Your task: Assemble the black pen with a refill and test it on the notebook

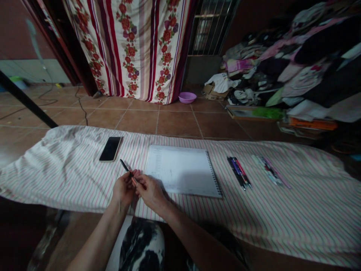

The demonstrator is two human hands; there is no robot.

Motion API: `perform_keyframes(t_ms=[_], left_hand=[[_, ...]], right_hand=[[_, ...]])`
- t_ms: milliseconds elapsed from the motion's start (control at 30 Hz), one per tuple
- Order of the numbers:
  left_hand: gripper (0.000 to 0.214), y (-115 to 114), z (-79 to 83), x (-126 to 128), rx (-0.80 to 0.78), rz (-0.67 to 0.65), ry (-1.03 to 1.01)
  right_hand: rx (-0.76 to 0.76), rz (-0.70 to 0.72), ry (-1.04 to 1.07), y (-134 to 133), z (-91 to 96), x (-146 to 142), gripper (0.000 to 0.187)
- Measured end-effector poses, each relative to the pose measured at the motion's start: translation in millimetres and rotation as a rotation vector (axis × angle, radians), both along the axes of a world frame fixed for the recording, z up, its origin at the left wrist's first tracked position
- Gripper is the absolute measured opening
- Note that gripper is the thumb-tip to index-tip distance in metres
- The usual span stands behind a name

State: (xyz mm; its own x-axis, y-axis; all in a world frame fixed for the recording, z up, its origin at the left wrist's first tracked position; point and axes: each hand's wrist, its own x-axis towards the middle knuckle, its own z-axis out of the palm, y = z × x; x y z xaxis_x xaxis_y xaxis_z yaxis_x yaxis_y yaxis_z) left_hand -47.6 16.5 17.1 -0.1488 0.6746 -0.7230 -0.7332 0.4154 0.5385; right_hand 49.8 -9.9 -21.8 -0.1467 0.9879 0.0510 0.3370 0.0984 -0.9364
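A slim black pen (124, 165) slants between my two hands, its dark end pointing up and away to the left. My left hand (123, 188) is closed around its middle. The fingers of my right hand (151, 192) pinch the nearer end, which they mostly hide. Just right of my hands lies a spiral notebook (183, 169), showing a pale page with faint marks along its left side and its coil on the right. A dark-screened phone (111, 149) rests on the cloth beyond my left hand.
Several pens (239, 173) lie together right of the notebook, with another group of light-coloured pens (272, 171) farther right. A striped cloth (79, 177) covers the low surface. Beyond are a floral curtain (135, 49), a purple basin (187, 98) and heaped clothes (282, 64).
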Motion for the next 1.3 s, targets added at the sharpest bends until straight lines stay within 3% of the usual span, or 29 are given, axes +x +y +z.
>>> perform_keyframes(t_ms=[300, 600, 767, 967, 1100, 1300], left_hand=[[0.023, -4, 0.2, -2, 0.025, 0.068, -0.013], [0.024, -14, 1.8, 5, 0.107, -0.008, -0.047], [0.025, -16, -1.9, 10, 0.145, -0.035, -0.045], [0.027, -19, -3.2, 9, 0.146, -0.040, -0.033], [0.029, -18, -2.0, 7, 0.139, -0.002, -0.015], [0.026, -18, 0.9, 7, 0.136, -0.003, -0.023]], right_hand=[[0.008, -0.083, 0.029, 3, 12.7, 17, 0.011], [0.011, -0.101, 0.015, 1, 10.4, 24, 0.016], [-0.083, -0.093, 0.107, 2, 14.0, 26, 0.023], [-0.233, -0.125, 0.325, 5, 6.9, 21, 0.017], [-0.159, -0.072, 0.274, 5, 4.0, 21, 0.013], [0.087, 0.000, -0.033, -2, 12.4, 28, 0.013]])
